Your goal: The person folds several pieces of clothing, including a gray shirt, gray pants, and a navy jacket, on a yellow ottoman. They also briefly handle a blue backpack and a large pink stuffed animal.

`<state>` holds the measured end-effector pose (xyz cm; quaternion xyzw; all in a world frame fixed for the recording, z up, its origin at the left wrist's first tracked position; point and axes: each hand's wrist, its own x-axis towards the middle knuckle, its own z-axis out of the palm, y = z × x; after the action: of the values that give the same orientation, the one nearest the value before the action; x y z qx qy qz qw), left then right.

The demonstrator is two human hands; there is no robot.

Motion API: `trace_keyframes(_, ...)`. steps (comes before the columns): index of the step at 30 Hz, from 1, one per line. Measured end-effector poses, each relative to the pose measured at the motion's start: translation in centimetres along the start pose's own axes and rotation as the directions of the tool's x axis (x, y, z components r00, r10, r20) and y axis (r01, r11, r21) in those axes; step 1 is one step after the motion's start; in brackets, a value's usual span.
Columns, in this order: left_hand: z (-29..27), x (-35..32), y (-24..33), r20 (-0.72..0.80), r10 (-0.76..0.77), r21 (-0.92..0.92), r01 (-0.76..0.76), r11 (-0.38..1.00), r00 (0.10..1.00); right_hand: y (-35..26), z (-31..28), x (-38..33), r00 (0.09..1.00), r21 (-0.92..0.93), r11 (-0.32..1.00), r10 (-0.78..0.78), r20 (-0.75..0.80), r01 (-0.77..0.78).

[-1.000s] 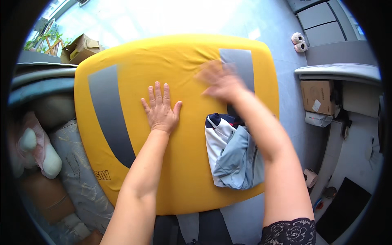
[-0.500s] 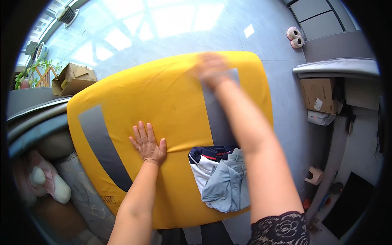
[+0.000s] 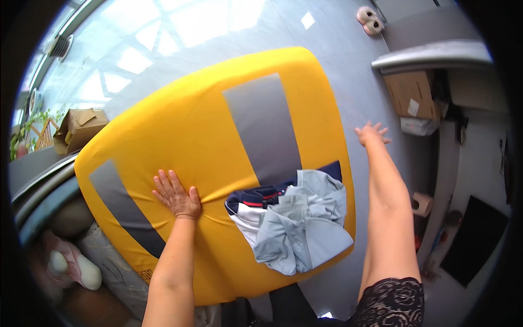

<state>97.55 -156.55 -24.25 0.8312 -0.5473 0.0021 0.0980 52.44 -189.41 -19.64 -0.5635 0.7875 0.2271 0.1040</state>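
Observation:
A large padded surface with a yellow fabric cover (image 3: 212, 125) and grey stripes lies in front of me. My left hand (image 3: 177, 195) rests flat on it, fingers spread, and the cloth creases around the palm. Off the right edge, my right hand (image 3: 372, 134) hangs over the floor with its fingers apart, holding nothing. A light grey zippered garment (image 3: 305, 223) lies crumpled on the near right part of the cover. Partly under it is a white and navy garment (image 3: 248, 212) with a red trim line.
An open cardboard box (image 3: 81, 129) and a green plant (image 3: 38, 122) stand at the far left. On the right are a cardboard carton (image 3: 411, 95) on a shelf and fluffy slippers (image 3: 370, 20) on the floor. A plush toy (image 3: 76, 261) lies at the lower left.
My right hand has swept from the far part of the yellow cover to beyond its right edge. My left hand stays pressed on the cover. The whole view has shifted and turned slightly.

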Motion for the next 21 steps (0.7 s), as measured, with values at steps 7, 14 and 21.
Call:
trace_keyframes(7,-0.6,-0.3,-0.6,-0.045,0.04,0.091,-0.036,0.995,0.998,-0.7,2.0,-10.1,0.569,0.158,0.564,-0.695,-0.438,0.811)
trace_keyframes(14,-3.4,-0.2,-1.0,0.041,-0.096,-0.104,0.1,0.99,0.995,11.7,7.7,-16.3,0.947,0.74,0.591,-0.201,-0.251,0.322)
trace_keyframes(21,-12.0,-12.6,16.9,0.688,-0.003,-0.724,0.687,-0.053,0.725,9.2,8.2,-27.2,0.856,0.985,0.168,-0.514,0.05,0.043)
